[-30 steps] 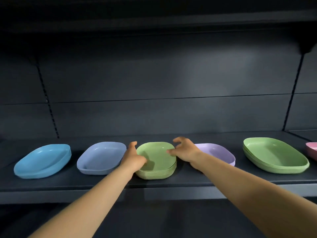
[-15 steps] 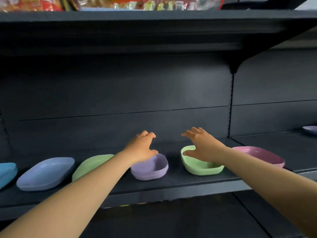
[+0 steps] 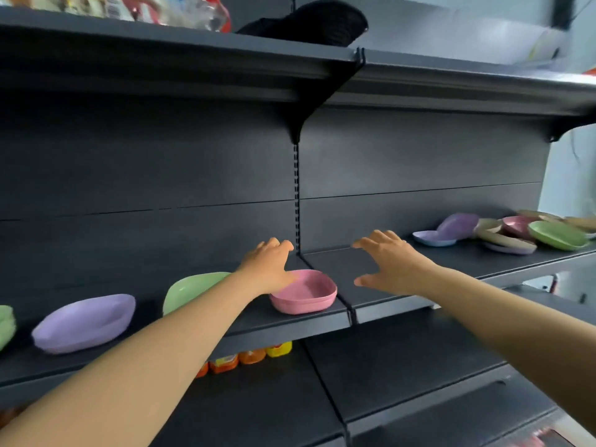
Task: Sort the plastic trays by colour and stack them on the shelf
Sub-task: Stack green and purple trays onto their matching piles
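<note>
While both hands, left [image 3: 269,264] and right [image 3: 392,266], hover spread and empty: between stacks; next, reach mixed tray pile [image 3: 516,233] at right.

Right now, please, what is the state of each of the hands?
Left hand: open, fingers relaxed, holding nothing, above the pink tray.
Right hand: open, fingers spread, holding nothing.

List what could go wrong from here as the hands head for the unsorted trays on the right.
1. The jumbled pile far right has trays leaning on each other; pulling one out could send others sliding off the shelf.
2. The pink tray sits near the shelf's front edge, right by the left hand; a passing arm might knock it off.
3. The right hand is open and empty, far from the pile: overreaching risks a poor grip.
</note>
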Tool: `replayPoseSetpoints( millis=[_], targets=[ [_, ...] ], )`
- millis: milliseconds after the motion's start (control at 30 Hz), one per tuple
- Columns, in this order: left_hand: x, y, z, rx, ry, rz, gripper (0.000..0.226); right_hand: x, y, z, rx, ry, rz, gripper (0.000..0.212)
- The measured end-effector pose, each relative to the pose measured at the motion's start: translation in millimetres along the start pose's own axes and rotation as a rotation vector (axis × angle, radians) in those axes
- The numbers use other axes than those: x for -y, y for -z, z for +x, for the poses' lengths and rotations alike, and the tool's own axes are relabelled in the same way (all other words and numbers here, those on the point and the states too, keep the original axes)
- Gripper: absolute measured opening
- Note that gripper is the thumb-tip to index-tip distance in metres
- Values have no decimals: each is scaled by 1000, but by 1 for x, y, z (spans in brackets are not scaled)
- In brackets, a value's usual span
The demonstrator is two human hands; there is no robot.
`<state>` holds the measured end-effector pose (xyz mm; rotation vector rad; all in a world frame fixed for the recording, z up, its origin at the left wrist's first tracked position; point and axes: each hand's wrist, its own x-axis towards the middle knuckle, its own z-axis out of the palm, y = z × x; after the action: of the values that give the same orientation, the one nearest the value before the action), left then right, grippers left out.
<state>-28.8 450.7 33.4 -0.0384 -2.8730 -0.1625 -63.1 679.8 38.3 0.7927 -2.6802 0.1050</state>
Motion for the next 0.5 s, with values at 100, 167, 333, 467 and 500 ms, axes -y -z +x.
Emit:
replayPoseSetpoints(
  millis=[100, 167, 333, 467, 500],
  targets=[
    [-45, -12, 21, 21, -33, -35, 60, -49, 0, -15, -6, -53, 8, 75],
    [-71, -21, 38, 37, -55, -53, 61, -79, -2, -23, -20, -87, 26, 74],
    [-125, -45, 89, 73, -105, -67, 61, -151, -16, -35, -38, -175, 49, 73],
    [-164, -68, 142, 86, -128, -93, 60, -210, -28, -35, -34, -228, 33, 73],
    [-173, -73, 157, 88, -133, -95, 60, -226, -30, -32, -36, -240, 29, 74]
  ],
)
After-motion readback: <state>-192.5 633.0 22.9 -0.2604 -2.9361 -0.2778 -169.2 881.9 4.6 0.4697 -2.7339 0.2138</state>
